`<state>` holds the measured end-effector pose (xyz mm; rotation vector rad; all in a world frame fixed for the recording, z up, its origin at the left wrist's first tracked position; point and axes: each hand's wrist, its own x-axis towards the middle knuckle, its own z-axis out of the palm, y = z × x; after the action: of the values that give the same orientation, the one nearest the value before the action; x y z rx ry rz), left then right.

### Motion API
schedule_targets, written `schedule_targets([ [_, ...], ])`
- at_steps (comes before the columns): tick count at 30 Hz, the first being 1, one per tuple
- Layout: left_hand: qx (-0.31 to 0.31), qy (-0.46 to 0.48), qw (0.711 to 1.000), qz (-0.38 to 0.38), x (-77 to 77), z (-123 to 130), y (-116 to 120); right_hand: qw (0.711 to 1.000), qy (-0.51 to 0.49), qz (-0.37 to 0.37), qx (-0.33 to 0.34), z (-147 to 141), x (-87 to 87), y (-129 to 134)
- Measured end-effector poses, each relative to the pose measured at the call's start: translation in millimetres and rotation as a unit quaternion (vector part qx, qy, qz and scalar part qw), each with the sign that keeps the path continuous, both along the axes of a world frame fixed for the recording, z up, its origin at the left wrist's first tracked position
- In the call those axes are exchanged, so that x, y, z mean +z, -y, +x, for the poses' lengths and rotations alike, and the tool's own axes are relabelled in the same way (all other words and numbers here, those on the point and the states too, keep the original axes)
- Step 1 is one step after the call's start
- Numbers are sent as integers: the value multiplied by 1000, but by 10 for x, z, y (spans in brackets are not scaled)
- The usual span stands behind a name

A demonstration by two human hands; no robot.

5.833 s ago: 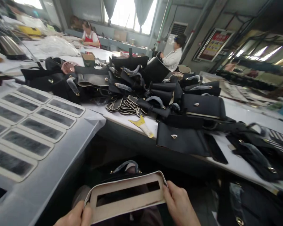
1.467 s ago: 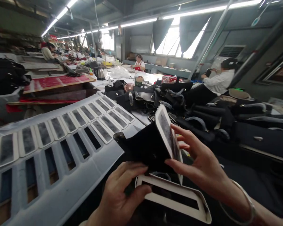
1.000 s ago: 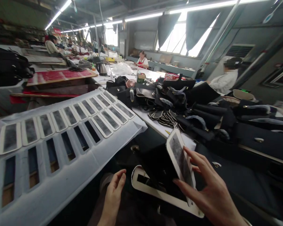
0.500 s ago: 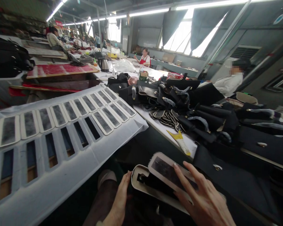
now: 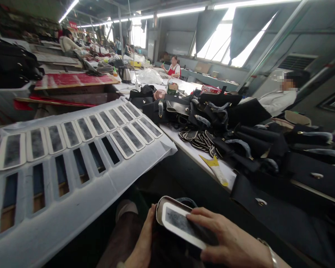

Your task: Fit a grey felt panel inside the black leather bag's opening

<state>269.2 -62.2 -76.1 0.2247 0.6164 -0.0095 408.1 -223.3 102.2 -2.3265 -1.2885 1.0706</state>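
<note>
A dark bag piece with a beige rounded rim (image 5: 159, 214) lies at the bottom centre, over the lap. My left hand (image 5: 145, 238) presses along its left side, fingers mostly hidden behind it. On its opening rests a white-bordered panel with a dark grey middle (image 5: 178, 220). My right hand (image 5: 217, 234) has its fingers on the panel's right part, thumb side near the lower edge. The panel's right end is partly covered by that hand.
At left, a white-covered board (image 5: 80, 201) carries rows of similar panels and several rectangular cut-outs. Black bags (image 5: 257, 145) crowd the right-hand table, with a yellow-and-white piece (image 5: 216, 169) at its edge. A person in white (image 5: 279, 100) is at the right; others are farther back.
The panel has come down from a tilted position above the rim onto the opening. My right hand has moved down with it, and its fingers have drawn closer together.
</note>
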Motion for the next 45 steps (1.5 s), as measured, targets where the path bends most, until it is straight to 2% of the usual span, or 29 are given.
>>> schedule_targets([
  [3,15,17,1000,8,190,8,-1,999,33,-8,-1,53,-122,-21],
  [7,-9,35,999,-22,373,32,-18,994,103,-29,-2,31,-270,61],
  [10,-39,21,998,-38,370,35,-25,989,144,-41,12,24,-362,176],
  [12,-42,23,998,-46,321,29,-27,977,213,-10,19,46,-430,260],
  [15,-37,24,998,-50,249,17,-29,922,376,91,30,81,-519,358],
  [17,-36,25,998,-46,229,13,-30,883,439,149,72,79,-557,379],
  [19,-38,28,998,-46,231,14,-29,853,477,177,116,59,-582,361],
  [22,-39,21,998,-55,256,23,-25,822,528,183,107,34,-610,290],
  [24,-40,12,997,-60,272,31,-22,828,519,183,104,25,-617,234],
  [28,-47,1,997,-57,263,38,-14,861,451,182,151,7,-590,149],
  [33,-51,27,997,-56,198,20,-6,921,337,112,160,23,-516,142],
  [35,-49,30,997,-54,194,13,-10,934,308,93,154,40,-502,153],
  [37,-47,26,997,-50,200,12,-18,933,312,86,160,50,-503,166],
  [41,-34,12,999,-19,204,22,-30,902,358,133,203,53,-527,200],
  [45,-11,-11,999,29,233,36,-23,905,343,159,193,83,-567,183],
])
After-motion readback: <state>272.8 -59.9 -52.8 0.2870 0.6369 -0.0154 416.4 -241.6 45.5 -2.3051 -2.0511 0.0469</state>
